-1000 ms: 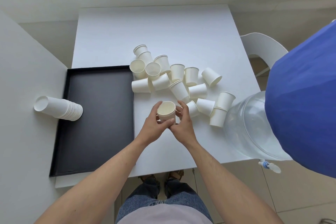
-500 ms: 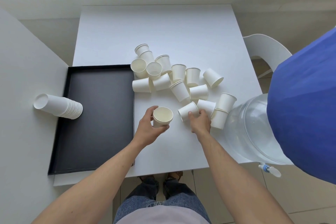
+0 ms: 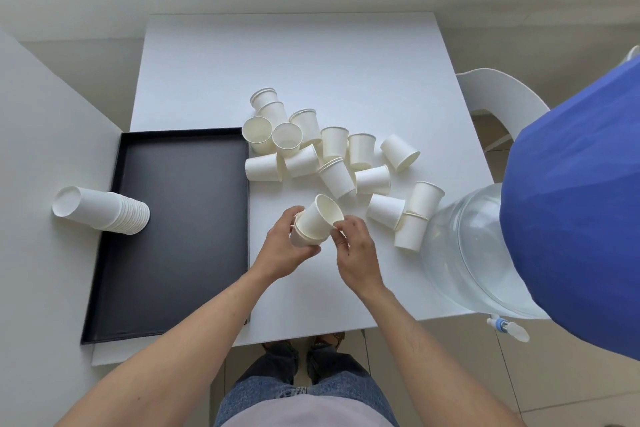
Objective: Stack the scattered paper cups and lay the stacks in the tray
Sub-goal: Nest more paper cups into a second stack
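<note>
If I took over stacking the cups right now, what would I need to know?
Left hand grips a short stack of cups above the table's near part.
Right hand pinches the rim of a cup that is partly seated in that stack, tilted.
Done: one long stack lies on its side over the left edge of the black tray, mostly outside it.
Left: push this cup home, gather the loose cups scattered beyond the hands, then lay every stack fully inside the tray.
</note>
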The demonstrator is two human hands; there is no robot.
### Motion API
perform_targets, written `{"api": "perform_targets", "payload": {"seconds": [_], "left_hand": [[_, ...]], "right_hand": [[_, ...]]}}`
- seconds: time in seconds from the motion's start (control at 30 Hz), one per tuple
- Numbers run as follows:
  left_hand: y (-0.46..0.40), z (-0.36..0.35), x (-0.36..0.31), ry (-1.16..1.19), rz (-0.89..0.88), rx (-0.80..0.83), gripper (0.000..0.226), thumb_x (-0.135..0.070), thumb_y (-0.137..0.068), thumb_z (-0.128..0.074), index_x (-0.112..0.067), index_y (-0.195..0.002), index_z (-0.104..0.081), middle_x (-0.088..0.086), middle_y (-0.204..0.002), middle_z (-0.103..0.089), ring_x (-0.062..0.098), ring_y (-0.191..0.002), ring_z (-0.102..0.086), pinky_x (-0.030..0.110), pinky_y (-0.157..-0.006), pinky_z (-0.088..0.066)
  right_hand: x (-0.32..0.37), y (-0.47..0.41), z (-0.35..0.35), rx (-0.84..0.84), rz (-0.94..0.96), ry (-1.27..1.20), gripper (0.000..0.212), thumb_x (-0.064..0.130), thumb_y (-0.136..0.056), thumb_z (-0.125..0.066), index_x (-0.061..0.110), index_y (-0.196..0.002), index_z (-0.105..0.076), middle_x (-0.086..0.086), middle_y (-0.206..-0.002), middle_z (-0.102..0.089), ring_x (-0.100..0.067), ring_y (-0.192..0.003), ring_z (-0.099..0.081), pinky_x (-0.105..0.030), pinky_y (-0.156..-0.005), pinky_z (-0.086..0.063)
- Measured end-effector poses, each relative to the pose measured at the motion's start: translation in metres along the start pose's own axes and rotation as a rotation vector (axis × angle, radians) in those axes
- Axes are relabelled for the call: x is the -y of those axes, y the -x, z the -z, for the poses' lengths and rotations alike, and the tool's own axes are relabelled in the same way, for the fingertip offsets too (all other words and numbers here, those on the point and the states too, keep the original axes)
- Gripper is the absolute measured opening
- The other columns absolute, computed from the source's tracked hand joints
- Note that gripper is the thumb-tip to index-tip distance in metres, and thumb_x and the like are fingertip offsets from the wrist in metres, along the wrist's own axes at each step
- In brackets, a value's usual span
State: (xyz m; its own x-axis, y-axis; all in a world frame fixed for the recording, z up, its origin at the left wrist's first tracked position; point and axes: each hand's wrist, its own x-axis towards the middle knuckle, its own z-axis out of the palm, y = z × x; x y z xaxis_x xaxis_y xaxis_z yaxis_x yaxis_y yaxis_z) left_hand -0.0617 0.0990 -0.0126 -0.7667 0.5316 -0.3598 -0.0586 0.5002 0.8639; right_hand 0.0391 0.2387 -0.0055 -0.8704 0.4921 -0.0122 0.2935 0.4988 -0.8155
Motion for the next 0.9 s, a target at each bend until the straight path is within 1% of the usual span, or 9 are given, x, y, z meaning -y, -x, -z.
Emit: {"api": "perform_targets", "payload": {"seconds": [0.23, 0.33, 0.4, 0.47, 0.53, 0.6, 0.63, 0.73, 0.9], "left_hand": [[-0.011, -0.006, -0.011, -0.111, -0.053, 0.095, 0.083, -0.023, -0.07, -0.084, -0.038, -0.138, -0.039, -0.008, -0.118, -0.057, 0.013, -0.108, -0.055, 0.011, -0.078, -0.04], [-0.018, -0.009, -0.019, -0.12, -0.062, 0.111, 0.087, -0.028, -0.071, -0.083, -0.044, -0.142, -0.034, -0.004, -0.123, -0.055, 0.017, -0.112, -0.054, 0.024, -0.088, -0.05], [-0.02, -0.013, -0.023, -0.142, -0.056, 0.125, 0.089, -0.029, -0.072, -0.081, -0.049, -0.143, -0.031, -0.003, -0.127, -0.053, 0.02, -0.115, -0.052, 0.035, -0.09, -0.053], [-0.022, -0.017, -0.024, -0.145, -0.043, 0.132, 0.091, -0.028, -0.072, -0.081, -0.051, -0.142, -0.029, -0.004, -0.127, -0.051, 0.02, -0.114, -0.052, 0.023, -0.082, -0.053], [-0.022, -0.021, -0.024, -0.128, -0.034, 0.132, 0.092, -0.026, -0.072, -0.081, -0.05, -0.143, -0.027, -0.008, -0.124, -0.049, 0.017, -0.109, -0.052, 0.008, -0.063, -0.048], [-0.022, -0.023, -0.024, -0.128, -0.034, 0.128, 0.093, -0.027, -0.072, -0.081, -0.049, -0.144, -0.026, -0.011, -0.122, -0.048, 0.015, -0.108, -0.051, 0.005, -0.057, -0.045], [-0.022, -0.024, -0.024, -0.131, -0.037, 0.125, 0.093, -0.027, -0.072, -0.081, -0.048, -0.144, -0.026, -0.012, -0.122, -0.048, 0.015, -0.108, -0.051, 0.005, -0.058, -0.044], [-0.021, -0.025, -0.023, -0.139, -0.043, 0.123, 0.092, -0.028, -0.072, -0.081, -0.048, -0.144, -0.027, -0.011, -0.121, -0.048, 0.016, -0.11, -0.051, 0.009, -0.062, -0.043], [-0.019, -0.024, -0.021, -0.152, -0.036, 0.127, 0.092, -0.028, -0.073, -0.081, -0.045, -0.145, -0.028, -0.01, -0.123, -0.048, 0.018, -0.113, -0.05, 0.02, -0.078, -0.045]], "right_hand": [[-0.019, -0.004, 0.011, 0.272, 0.052, 0.323, 0.025, 0.027, -0.105, -0.043, 0.015, -0.119, -0.061, -0.008, -0.142, -0.049, -0.03, -0.124, -0.047, -0.045, -0.096, -0.045], [-0.023, -0.007, 0.02, 0.279, 0.008, 0.205, 0.032, 0.036, -0.104, -0.042, 0.02, -0.128, -0.055, 0.0, -0.144, -0.048, -0.022, -0.127, -0.047, -0.041, -0.099, -0.043], [-0.024, -0.01, 0.025, 0.093, -0.109, 0.054, 0.036, 0.041, -0.102, -0.046, 0.021, -0.13, -0.051, 0.002, -0.133, -0.056, -0.018, -0.115, -0.055, -0.036, -0.092, -0.047], [-0.026, -0.015, 0.03, -0.178, -0.357, -0.049, 0.041, 0.044, -0.099, -0.051, 0.019, -0.131, -0.048, -0.001, -0.116, -0.064, -0.021, -0.1, -0.062, -0.036, -0.084, -0.048], [-0.036, -0.024, 0.037, -0.33, -0.617, -0.061, 0.044, 0.042, -0.097, -0.053, 0.017, -0.132, -0.044, -0.007, -0.104, -0.067, -0.032, -0.101, -0.063, -0.038, -0.085, -0.048], [-0.046, -0.032, 0.044, -0.343, -0.797, -0.121, 0.047, 0.041, -0.095, -0.053, 0.016, -0.133, -0.041, -0.015, -0.111, -0.065, -0.038, -0.1, -0.065, -0.045, -0.084, -0.054], [-0.048, -0.036, 0.047, -0.328, -0.835, -0.151, 0.046, 0.039, -0.095, -0.054, 0.016, -0.134, -0.041, -0.017, -0.114, -0.063, -0.038, -0.092, -0.067, -0.045, -0.076, -0.058], [-0.053, -0.05, 0.053, -0.3, -0.833, -0.187, 0.037, 0.029, -0.095, -0.055, 0.016, -0.128, -0.047, -0.018, -0.11, -0.065, -0.026, -0.056, -0.064, -0.029, -0.045, -0.048], [-0.053, -0.055, 0.055, -0.278, -0.805, -0.196, 0.015, 0.016, -0.095, -0.053, 0.006, -0.1, -0.063, -0.011, -0.081, -0.069, -0.017, -0.046, -0.061, -0.027, -0.044, -0.048]]}}
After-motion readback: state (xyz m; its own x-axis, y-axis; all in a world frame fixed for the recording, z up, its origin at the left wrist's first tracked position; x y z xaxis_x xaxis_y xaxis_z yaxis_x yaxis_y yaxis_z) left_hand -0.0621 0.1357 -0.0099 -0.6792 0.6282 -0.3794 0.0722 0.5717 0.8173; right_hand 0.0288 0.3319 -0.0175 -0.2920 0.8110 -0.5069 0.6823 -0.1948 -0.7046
